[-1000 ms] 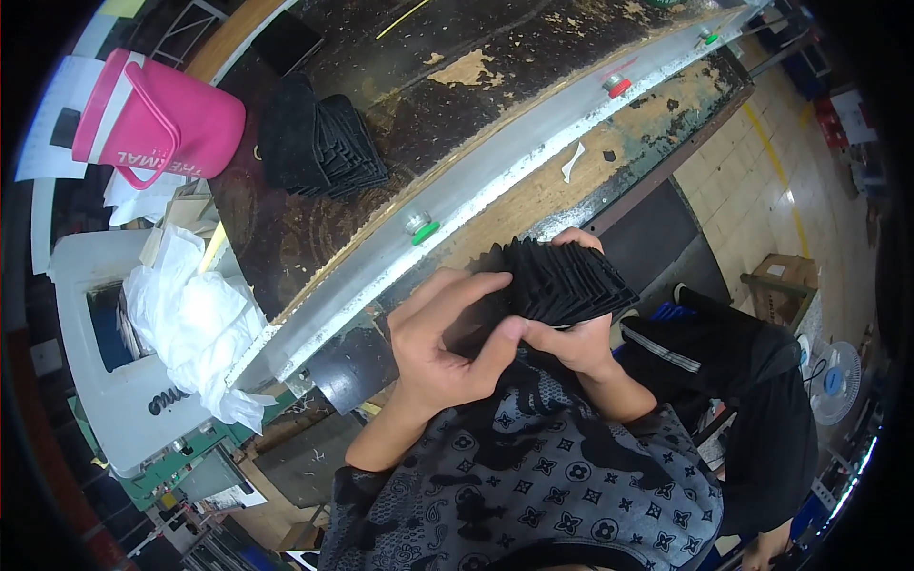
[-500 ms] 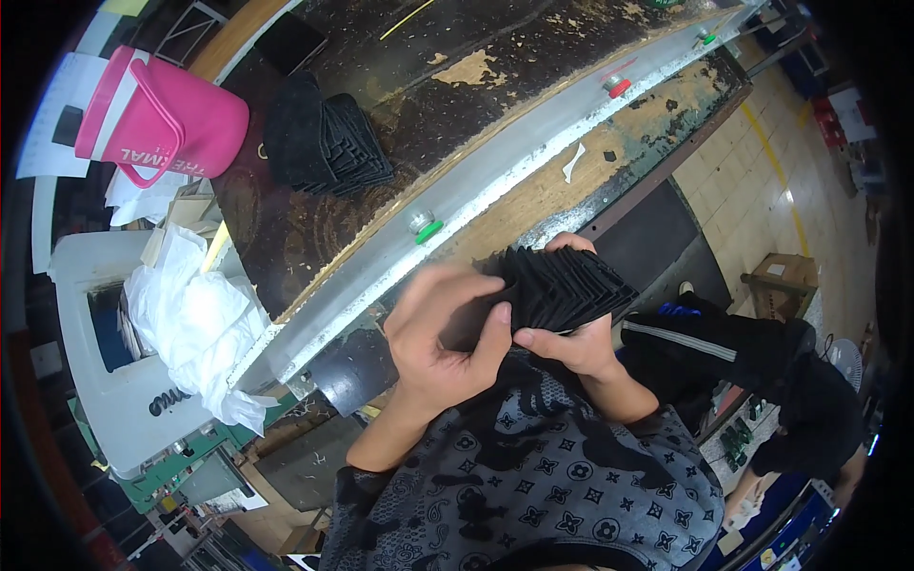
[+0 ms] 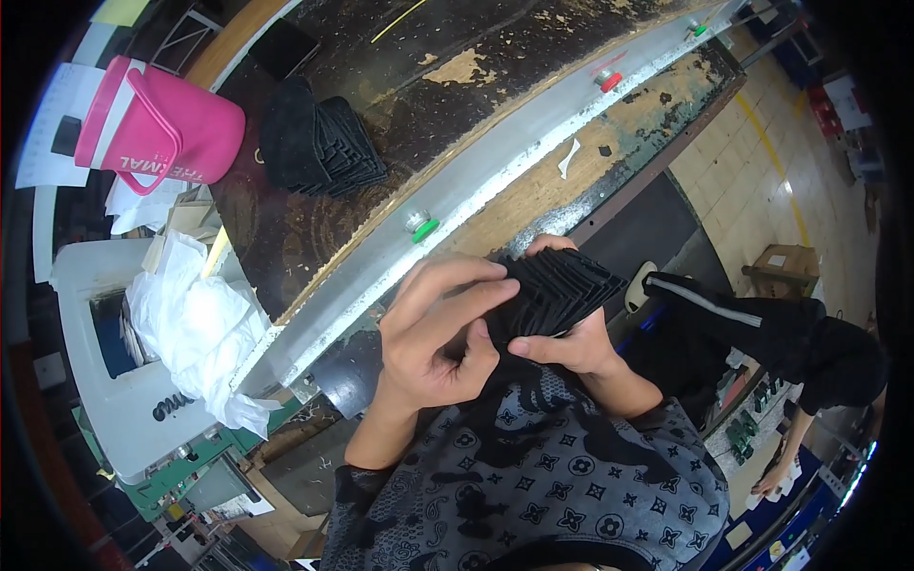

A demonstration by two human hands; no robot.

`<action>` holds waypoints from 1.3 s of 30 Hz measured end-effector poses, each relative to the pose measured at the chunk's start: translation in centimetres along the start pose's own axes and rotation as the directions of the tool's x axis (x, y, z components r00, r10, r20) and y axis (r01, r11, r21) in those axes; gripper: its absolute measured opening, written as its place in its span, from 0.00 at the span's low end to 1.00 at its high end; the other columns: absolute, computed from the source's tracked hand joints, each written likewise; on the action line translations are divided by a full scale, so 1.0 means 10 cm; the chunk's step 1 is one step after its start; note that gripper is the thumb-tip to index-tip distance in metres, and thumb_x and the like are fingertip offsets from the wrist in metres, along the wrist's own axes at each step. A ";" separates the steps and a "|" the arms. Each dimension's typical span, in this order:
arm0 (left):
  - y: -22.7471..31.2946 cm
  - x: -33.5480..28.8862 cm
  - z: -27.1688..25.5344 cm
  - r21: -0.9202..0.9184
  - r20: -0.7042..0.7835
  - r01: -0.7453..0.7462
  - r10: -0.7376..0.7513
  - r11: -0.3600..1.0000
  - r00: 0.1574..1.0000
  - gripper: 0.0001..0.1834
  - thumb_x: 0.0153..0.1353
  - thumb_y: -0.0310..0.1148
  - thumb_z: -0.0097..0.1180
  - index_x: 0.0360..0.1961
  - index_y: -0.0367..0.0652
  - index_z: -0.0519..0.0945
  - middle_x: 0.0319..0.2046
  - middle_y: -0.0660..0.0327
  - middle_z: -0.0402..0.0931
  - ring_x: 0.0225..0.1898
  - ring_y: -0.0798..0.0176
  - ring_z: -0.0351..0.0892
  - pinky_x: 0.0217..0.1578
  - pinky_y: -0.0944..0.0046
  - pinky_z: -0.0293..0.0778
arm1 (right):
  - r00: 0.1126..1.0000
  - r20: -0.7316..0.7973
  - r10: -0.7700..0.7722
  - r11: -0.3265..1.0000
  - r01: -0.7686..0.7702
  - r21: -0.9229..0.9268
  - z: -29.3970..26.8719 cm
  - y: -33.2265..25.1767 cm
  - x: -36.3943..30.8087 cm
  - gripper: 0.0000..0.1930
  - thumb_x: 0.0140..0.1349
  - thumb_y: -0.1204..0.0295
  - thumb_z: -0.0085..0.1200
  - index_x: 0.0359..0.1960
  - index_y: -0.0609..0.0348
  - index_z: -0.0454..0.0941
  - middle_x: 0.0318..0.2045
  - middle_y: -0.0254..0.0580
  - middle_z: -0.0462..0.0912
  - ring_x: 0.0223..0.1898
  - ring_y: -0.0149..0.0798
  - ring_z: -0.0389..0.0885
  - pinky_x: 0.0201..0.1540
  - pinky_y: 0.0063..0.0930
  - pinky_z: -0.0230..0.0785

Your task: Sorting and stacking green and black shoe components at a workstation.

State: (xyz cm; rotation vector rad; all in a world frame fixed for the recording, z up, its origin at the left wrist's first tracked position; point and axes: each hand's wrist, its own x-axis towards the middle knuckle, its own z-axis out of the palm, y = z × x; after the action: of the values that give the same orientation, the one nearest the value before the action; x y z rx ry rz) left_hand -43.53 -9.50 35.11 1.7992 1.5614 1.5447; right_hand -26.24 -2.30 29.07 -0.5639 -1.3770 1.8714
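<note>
Clamping black stack in right hand; left hand, thumb and fingers apart, at its end. Probably light, bendy; pinch edges.

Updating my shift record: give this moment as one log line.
right hand: holding black stack | left hand: open, at stack's left edge | tabletop: another black pile

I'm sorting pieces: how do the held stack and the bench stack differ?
The held stack sits in the right hand; the bench stack lies untouched. The held stack mostly shows layered edges; the bench stack also shows a broad flat face. Both are black, with stepped layers.
</note>
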 end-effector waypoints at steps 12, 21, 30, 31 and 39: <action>-0.10 0.00 0.03 0.035 -0.143 -0.127 0.130 0.991 0.981 0.08 0.45 0.23 0.63 0.30 0.38 0.85 0.39 0.52 0.82 0.40 0.50 0.83 0.46 0.56 0.78 | 0.991 -0.042 0.123 0.971 -0.112 0.213 0.04 -0.02 0.02 0.43 0.41 0.73 0.78 0.60 0.68 0.66 0.51 0.39 0.74 0.54 0.30 0.73 0.59 0.28 0.65; -0.10 0.09 -0.16 0.050 0.129 -0.076 0.069 0.996 0.989 0.27 0.38 0.30 0.62 0.46 0.36 0.85 0.29 0.60 0.78 0.31 0.56 0.76 0.40 0.59 0.69 | 0.999 -0.001 0.032 0.999 -0.032 0.042 0.00 -0.07 0.05 0.43 0.40 0.71 0.80 0.59 0.68 0.68 0.52 0.41 0.72 0.55 0.32 0.71 0.61 0.29 0.63; -0.10 0.06 -0.18 0.056 0.184 -0.050 0.039 0.997 0.982 0.26 0.33 0.30 0.62 0.41 0.39 0.88 0.32 0.58 0.80 0.32 0.56 0.76 0.41 0.60 0.68 | 0.995 0.001 0.095 0.993 -0.095 0.067 0.00 -0.04 0.02 0.43 0.40 0.72 0.79 0.59 0.68 0.68 0.53 0.41 0.71 0.56 0.32 0.71 0.62 0.30 0.64; -0.10 0.05 -0.18 0.057 0.183 -0.050 0.039 0.997 0.982 0.26 0.33 0.30 0.62 0.41 0.39 0.88 0.32 0.58 0.80 0.32 0.56 0.76 0.41 0.60 0.68 | 0.995 0.003 0.095 0.993 -0.095 0.067 0.01 -0.05 0.02 0.43 0.40 0.72 0.79 0.59 0.68 0.68 0.53 0.41 0.71 0.56 0.32 0.71 0.62 0.30 0.64; -0.14 0.01 -0.15 -0.002 0.053 -0.068 0.068 0.998 0.996 0.16 0.37 0.30 0.73 0.31 0.40 0.85 0.36 0.55 0.80 0.37 0.54 0.80 0.44 0.55 0.73 | 0.975 -0.014 0.220 0.906 -0.199 0.374 0.04 0.04 -0.03 0.43 0.41 0.78 0.78 0.62 0.65 0.66 0.54 0.39 0.71 0.57 0.32 0.72 0.62 0.30 0.65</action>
State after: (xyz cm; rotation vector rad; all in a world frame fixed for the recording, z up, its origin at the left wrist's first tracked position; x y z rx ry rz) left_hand -45.54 -9.45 34.62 1.8957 1.4903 1.5141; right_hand -26.46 -2.78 28.79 -0.5806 -0.9175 2.2034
